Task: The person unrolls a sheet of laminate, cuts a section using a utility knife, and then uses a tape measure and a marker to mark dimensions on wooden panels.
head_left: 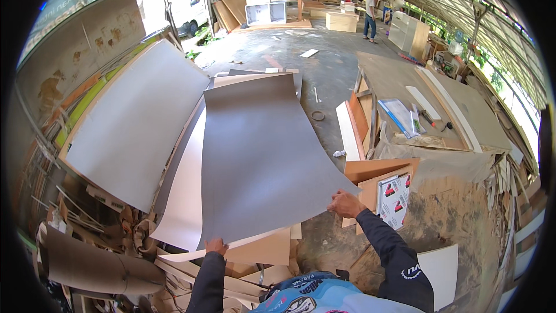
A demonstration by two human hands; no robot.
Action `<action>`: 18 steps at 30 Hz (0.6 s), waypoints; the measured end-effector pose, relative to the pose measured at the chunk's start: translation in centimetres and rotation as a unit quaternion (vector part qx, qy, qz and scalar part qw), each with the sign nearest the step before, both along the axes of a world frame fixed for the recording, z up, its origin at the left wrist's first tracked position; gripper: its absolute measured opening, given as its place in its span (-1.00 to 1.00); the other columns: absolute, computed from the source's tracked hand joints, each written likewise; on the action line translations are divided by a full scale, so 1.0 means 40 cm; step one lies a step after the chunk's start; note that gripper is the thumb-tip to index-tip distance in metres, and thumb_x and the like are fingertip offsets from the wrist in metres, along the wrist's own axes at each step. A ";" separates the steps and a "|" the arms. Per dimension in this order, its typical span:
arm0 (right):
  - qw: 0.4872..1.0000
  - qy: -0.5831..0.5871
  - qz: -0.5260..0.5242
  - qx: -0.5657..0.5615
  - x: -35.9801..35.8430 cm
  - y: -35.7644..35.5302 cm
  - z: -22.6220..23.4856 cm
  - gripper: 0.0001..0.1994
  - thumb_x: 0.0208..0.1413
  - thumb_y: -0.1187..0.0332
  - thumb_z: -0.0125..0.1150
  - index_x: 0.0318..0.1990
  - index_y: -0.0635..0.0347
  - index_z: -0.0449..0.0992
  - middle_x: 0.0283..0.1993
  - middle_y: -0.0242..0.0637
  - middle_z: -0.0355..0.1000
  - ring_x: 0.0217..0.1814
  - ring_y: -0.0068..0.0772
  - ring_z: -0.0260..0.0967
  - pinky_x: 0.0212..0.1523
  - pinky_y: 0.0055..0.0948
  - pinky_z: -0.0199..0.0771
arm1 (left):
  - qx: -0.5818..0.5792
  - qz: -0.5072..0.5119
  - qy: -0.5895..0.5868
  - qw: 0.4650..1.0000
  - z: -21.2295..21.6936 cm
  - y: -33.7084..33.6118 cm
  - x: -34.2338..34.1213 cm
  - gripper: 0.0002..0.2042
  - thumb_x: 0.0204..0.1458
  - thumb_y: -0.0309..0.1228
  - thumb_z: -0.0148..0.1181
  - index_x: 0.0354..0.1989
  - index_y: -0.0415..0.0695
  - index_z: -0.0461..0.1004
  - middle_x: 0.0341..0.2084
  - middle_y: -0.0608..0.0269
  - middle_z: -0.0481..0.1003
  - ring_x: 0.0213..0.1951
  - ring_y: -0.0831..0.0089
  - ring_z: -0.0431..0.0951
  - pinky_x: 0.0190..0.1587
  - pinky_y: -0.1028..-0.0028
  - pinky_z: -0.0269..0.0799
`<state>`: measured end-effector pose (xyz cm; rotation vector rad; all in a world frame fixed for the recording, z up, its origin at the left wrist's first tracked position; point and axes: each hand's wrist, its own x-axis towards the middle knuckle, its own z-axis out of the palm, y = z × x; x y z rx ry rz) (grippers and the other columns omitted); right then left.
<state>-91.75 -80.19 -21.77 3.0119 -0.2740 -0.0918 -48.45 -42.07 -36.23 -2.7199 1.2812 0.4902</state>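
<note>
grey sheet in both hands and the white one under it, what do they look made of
Grey sheet: probably thin laminate, matte; it bows along its length, held at its near edge by the left hand and right hand. White sheet: similar thin laminate, smooth, edge curling slightly.

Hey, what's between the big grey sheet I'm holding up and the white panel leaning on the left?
In the head view, a pale cream sheet lies between the grey sheet and the white panel, partly tucked under the grey one.
</note>
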 end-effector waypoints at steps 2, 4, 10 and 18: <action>0.999 -0.029 0.018 0.003 -0.005 -0.020 -0.002 -0.87 0.05 0.26 0.11 -0.45 -0.22 0.60 -0.49 -0.43 0.49 -0.19 -0.42 0.48 -0.04 -0.31 0.31 | -0.017 0.030 0.015 0.999 -0.004 0.007 -0.017 -0.66 0.02 -0.07 0.30 -0.17 -0.04 0.57 -0.25 0.08 0.61 -0.09 0.10 0.59 0.18 -0.02 0.29; 0.999 -0.046 0.001 -0.005 -0.004 -0.047 -0.006 -0.87 0.05 0.25 0.11 -0.45 -0.23 0.59 -0.50 -0.45 0.49 -0.19 -0.44 0.48 0.00 -0.28 0.29 | -0.020 -0.018 0.029 0.999 -0.001 0.025 -0.034 -0.71 0.12 -0.11 0.19 -0.19 -0.08 0.54 -0.36 0.03 0.61 -0.22 0.00 0.61 -0.10 0.05 0.48; 0.996 -0.048 -0.076 -0.013 0.027 -0.116 0.038 -0.92 0.06 0.22 0.18 -0.39 -0.18 0.59 -0.31 -0.47 0.53 0.02 -0.41 0.40 0.18 -0.18 0.17 | -0.052 -0.098 0.038 0.993 0.040 0.093 -0.157 -0.77 0.19 -0.18 0.11 -0.20 -0.07 0.53 -0.41 0.01 0.59 -0.29 -0.05 0.60 -0.25 0.04 0.47; 0.981 -0.116 -0.148 -0.047 0.113 -0.050 0.055 -0.72 0.14 0.16 0.23 -0.03 -0.03 0.57 0.25 -0.24 0.37 0.49 -0.23 0.05 0.43 -0.04 -0.10 | -0.050 -0.170 0.046 0.983 0.094 0.263 -0.293 -0.74 0.24 -0.14 0.01 -0.28 -0.06 0.48 -0.50 0.03 0.57 -0.42 -0.02 0.59 -0.37 0.05 0.44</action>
